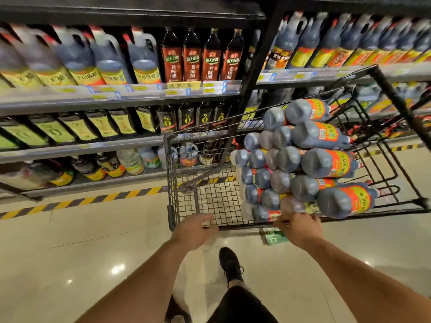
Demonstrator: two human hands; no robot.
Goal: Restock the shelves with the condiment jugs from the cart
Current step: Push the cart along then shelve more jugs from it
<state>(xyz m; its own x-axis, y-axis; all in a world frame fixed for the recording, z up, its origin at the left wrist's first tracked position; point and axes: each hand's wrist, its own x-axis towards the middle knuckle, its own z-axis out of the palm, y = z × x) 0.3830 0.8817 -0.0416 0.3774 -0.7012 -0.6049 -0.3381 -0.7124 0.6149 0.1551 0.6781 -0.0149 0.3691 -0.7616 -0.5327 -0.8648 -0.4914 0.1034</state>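
A wire shopping cart [191, 173] stands in front of me beside the shelves. Several dark condiment jugs [303, 159] with orange and yellow labels lie stacked on their sides in its right half, bottoms toward me. My left hand [194, 230] is wrapped around the cart's handle bar near its left end. My right hand [299, 227] grips the same bar further right, just below the lowest jugs. The shelves [116, 99] to the left and ahead carry rows of similar jugs and dark bottles.
A black upright post [254, 73] splits two shelf bays. Yellow-black hazard tape [93, 200] runs along the floor at the shelf base. My black shoe [229, 264] is on the glossy tile floor behind the cart. A green paper [274, 236] hangs under the handle.
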